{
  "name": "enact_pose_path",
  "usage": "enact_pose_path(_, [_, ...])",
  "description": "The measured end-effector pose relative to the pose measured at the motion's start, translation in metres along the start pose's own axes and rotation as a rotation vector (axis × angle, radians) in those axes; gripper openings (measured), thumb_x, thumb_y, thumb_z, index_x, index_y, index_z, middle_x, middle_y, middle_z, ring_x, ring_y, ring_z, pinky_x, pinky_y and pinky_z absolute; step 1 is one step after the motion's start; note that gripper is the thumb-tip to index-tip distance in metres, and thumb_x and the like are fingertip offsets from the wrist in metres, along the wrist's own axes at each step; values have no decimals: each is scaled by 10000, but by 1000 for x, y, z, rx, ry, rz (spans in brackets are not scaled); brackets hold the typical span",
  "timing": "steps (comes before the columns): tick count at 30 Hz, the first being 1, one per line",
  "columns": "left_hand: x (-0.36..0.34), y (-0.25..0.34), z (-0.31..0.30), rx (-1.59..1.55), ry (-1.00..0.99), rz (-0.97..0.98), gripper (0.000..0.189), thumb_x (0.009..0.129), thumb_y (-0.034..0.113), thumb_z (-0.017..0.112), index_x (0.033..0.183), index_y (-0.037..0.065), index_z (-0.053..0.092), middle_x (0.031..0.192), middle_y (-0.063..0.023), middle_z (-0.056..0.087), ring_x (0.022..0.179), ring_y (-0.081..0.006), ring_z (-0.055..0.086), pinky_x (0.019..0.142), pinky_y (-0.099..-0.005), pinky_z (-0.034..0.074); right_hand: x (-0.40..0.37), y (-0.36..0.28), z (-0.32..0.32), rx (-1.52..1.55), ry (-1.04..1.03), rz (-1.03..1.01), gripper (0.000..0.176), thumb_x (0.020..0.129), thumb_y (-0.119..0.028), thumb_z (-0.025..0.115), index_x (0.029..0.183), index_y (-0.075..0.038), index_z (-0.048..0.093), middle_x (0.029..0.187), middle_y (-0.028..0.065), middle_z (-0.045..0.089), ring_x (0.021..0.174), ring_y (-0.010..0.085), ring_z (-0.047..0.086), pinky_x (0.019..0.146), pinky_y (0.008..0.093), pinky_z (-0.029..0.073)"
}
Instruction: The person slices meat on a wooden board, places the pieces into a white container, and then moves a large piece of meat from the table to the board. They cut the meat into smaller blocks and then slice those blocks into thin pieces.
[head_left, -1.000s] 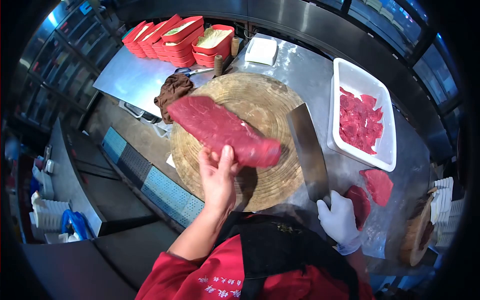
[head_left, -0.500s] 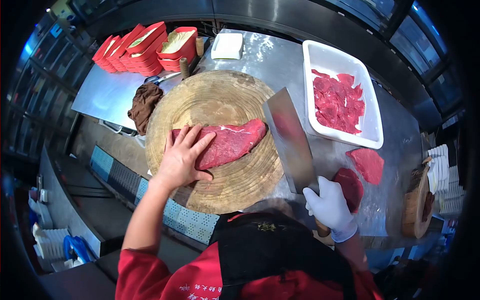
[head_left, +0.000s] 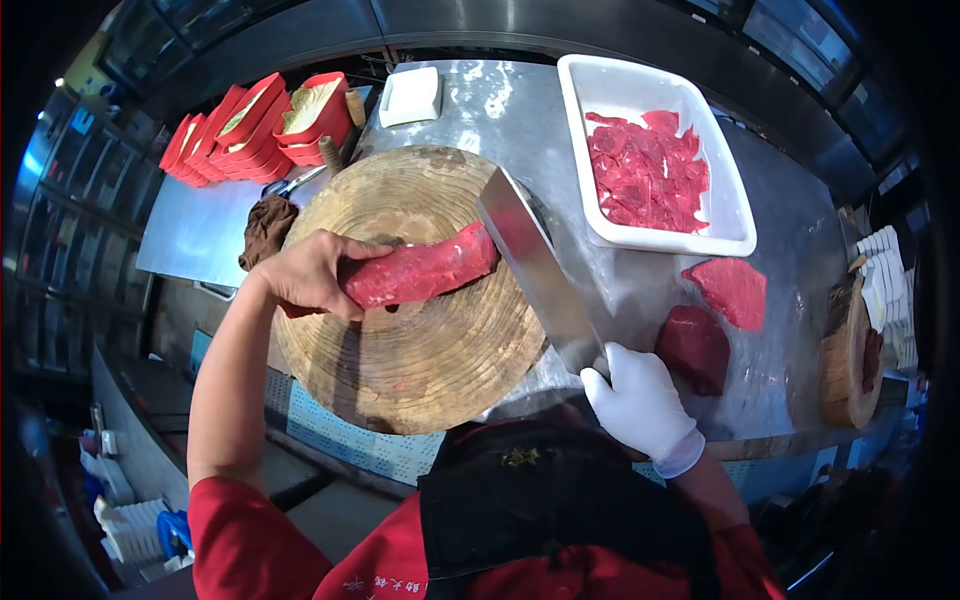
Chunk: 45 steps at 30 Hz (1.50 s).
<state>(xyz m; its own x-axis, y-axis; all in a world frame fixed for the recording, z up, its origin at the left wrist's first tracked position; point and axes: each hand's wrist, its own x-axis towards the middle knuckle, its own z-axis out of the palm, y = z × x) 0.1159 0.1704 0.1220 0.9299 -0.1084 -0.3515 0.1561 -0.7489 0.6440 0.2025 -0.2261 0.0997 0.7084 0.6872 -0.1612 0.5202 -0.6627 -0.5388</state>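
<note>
A long piece of raw red meat (head_left: 425,272) lies across the round wooden chopping block (head_left: 430,370). My bare left hand (head_left: 312,275) grips its left end, thumb and fingers wrapped round it. In a white glove, my right hand (head_left: 640,405) is closed on the handle of a broad cleaver (head_left: 540,275); the handle itself is hidden by the hand. The cleaver's blade slants up and left over the block's right edge, close to the meat's right end. Two more meat pieces, a dark one (head_left: 694,350) and a lighter one (head_left: 732,291), rest on the steel table right of my glove.
A white tub (head_left: 740,220) of sliced meat stands at the back right. Stacked red containers (head_left: 235,135), a small white dish (head_left: 411,96) and a brown cloth (head_left: 267,230) are beyond the block. Another wooden block (head_left: 845,360) stands far right.
My left hand has gone from lying flat on the meat to gripping its left end, and the meat is lifted or turned there. The cleaver remains in my right hand. The view has shifted.
</note>
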Motion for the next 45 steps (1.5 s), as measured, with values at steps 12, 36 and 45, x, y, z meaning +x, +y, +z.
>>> enact_pose_path(12, [14,6,-34,-63,37,-206,607,574,251,962,1080,8,732,952,-85,744,829,-143,677,794,-287,538,2,7,-2,73,-15,-11,255,886,-218,609,829,29,581,691,241,608,707,439,633,660,532,495])
enact_pose_path(36, [-9,-64,-27,-369,486,-66,566,630,-110,839,1101,43,564,968,33,607,904,-87,576,812,-261,524,2,18,9,234,59,-65,255,821,-61,679,692,-18,464,557,178,482,522,418,525,482,484,391])
enact_pose_path(45, [-9,-71,-19,-467,510,4,534,668,-100,826,1108,40,558,985,11,620,890,-90,600,788,-258,536,-2,12,12,204,53,11,215,832,-100,671,722,4,518,572,184,542,555,415,573,514,494,429])
